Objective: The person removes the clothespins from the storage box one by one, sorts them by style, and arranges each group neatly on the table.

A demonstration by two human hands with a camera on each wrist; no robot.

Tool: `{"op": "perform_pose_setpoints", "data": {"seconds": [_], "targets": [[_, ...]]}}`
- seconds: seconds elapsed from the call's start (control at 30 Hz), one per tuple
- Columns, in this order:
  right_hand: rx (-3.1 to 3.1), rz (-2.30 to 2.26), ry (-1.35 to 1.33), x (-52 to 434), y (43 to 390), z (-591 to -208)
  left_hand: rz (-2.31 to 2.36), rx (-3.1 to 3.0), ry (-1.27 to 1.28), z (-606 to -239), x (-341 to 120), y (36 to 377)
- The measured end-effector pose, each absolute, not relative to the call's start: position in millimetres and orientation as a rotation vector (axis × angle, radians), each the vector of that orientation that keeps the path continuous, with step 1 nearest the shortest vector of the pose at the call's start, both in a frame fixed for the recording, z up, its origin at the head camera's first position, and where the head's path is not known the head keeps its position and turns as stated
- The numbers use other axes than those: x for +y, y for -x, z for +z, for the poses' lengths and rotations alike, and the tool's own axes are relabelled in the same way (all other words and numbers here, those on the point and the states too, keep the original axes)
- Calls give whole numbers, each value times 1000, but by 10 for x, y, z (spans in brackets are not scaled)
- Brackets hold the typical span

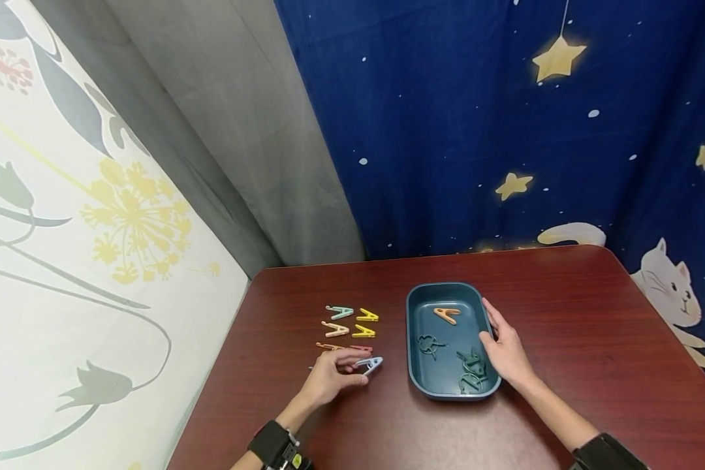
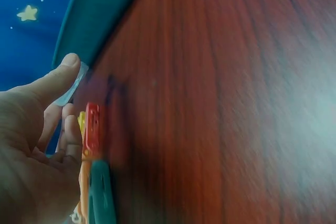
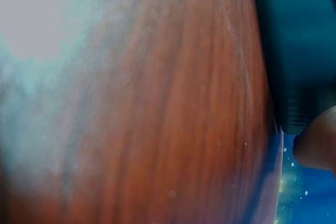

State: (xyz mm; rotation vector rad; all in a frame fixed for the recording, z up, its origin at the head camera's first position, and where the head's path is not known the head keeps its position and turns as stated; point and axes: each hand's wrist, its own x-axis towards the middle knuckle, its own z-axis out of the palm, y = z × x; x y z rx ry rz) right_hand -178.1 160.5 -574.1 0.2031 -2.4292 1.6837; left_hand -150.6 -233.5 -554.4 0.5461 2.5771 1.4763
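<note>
Between thumb and fingers, my left hand [image 1: 331,378] pinches a pale blue clothespin [image 1: 373,364], just left of a dark teal tray [image 1: 410,339]. My right hand [image 1: 507,352] grips the tray's right side, thumb at the rim and fingers along the outer wall. Inside the tray lie an orange clothespin [image 1: 447,315] and several dark green clips [image 1: 472,367]. Beyond the left hand, a red clothespin [image 1: 361,348] and an orange-toned clothespin [image 1: 329,346] are partly covered by it. The left wrist view also shows a teal clothespin [image 2: 101,192] close under the fingers.
Farther back on the wooden table [image 1: 593,313] are a mint clothespin [image 1: 341,313], a peach clothespin [image 1: 336,329] and two yellow clothespins [image 1: 367,314]. A blue starry curtain [image 1: 446,130] hangs behind the table; a flowered wall panel [image 1: 94,261] stands at its left.
</note>
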Motion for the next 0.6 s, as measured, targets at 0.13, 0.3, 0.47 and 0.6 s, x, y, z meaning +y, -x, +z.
{"op": "perform_pose_setpoints", "data": {"seconds": [0.13,0.3,0.47,0.6], "targets": [[-2440,1683,-193,1602,1778,-5737,1384,2622,-541,-5563,-2415,1469],[-2448,1684,-184,1602,1771,-5717,1260,2695,-599,-5593,-2465,1464],[-2443,1674,-191,1594,1769,-5711,1064,2863,-638,-5618,-2504,1441],[-2444,1681,-188,1591,1772,-5720,945,2932,-581,-5621,-2550,1426]]}}
